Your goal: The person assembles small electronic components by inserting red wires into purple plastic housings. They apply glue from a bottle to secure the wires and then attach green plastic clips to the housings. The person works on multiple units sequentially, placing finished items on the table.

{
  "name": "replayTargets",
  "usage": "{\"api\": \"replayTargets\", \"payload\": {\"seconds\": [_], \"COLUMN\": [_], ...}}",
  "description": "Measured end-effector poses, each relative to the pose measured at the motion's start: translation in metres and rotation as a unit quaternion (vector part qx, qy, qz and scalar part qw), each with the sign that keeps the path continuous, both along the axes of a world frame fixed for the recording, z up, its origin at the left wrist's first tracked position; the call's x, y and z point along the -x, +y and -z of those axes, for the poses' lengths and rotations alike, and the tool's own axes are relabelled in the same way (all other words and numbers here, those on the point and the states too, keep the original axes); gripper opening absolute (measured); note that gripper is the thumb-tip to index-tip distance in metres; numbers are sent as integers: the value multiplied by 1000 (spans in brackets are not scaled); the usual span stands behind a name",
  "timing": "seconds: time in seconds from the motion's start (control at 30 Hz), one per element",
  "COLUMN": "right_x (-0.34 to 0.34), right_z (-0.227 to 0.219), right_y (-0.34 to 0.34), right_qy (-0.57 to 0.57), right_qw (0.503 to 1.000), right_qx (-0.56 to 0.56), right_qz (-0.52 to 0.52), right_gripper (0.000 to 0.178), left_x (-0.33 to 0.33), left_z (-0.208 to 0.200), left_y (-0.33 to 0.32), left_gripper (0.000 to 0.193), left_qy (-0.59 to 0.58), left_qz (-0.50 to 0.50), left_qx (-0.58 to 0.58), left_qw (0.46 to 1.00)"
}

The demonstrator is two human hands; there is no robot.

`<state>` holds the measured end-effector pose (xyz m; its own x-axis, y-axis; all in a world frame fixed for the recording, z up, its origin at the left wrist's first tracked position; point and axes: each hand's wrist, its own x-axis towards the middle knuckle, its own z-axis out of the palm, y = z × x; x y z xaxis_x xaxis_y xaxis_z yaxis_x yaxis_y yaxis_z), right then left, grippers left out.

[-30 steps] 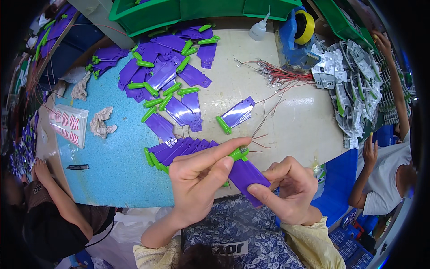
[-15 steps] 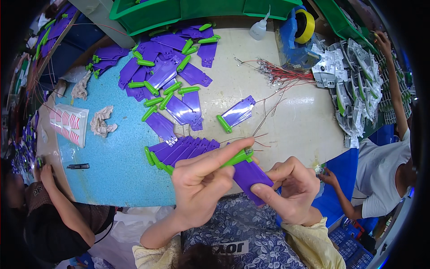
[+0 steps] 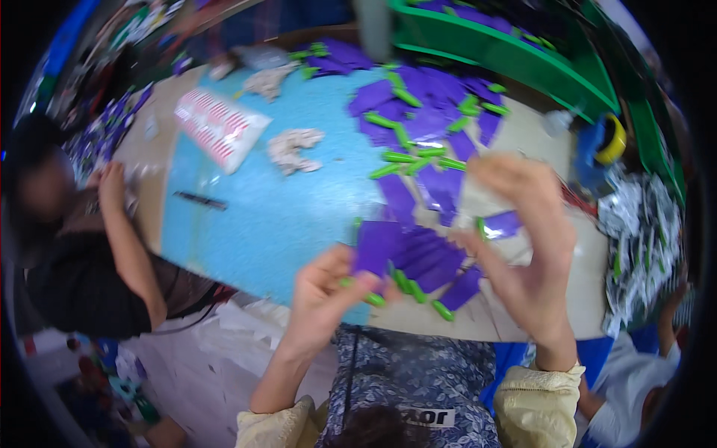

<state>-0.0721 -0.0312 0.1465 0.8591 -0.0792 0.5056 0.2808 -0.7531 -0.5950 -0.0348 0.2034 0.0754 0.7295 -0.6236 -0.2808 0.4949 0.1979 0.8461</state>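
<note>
My left hand [image 3: 317, 291] pinches a flat purple panel with a green tube-shaped end [image 3: 377, 246], held up near the table's front edge. The green end points down by my thumb. My right hand [image 3: 534, 239], smeared by motion, hovers to the right with thumb and fingers apart and nothing visible between them. Under and between my hands lies a fan of overlapping purple panels [image 3: 429, 257], green ends toward me. A separate purple panel [image 3: 461, 290] sits at the fan's right end. Another single panel [image 3: 502, 225] shows partly behind my right hand.
A heap of purple panels [image 3: 433, 93] covers the back of the table, beneath a green bin [image 3: 508, 52]. Crumpled paper [image 3: 295, 149], a red-and-white packet [image 3: 220, 128] and a dark pen-like tool [image 3: 200, 200] lie left. White parts [image 3: 642, 239] pile up right. A co-worker [image 3: 112, 246] sits left.
The view has swung left, so the table appears shifted right. My hands have moved apart: the right has let go of the panel it gripped, while the left holds a panel alone.
</note>
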Motion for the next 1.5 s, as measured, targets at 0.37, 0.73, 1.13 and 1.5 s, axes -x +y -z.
{"api": "replayTargets", "payload": {"seconds": [0.37,0.73,1.13,1.5], "right_x": [-209,-136,-18,-32], "right_z": [145,88,107,124], "right_y": [275,194,171,191], "right_qy": [-79,259,189,108], "right_qw": [967,936,962,975], "right_qx": [134,-125,49,14], "right_qz": [-201,-203,-193,-194], "right_gripper": [17,24,37,20], "left_x": [29,16,9,7], "left_z": [28,43,63,65], "left_y": [112,125,102,107], "left_gripper": [43,30,36,35], "left_qy": [84,36,3,21], "left_qz": [-377,-418,-413,-411], "left_qx": [63,-2,14,39], "left_qw": [920,908,911,911]}}
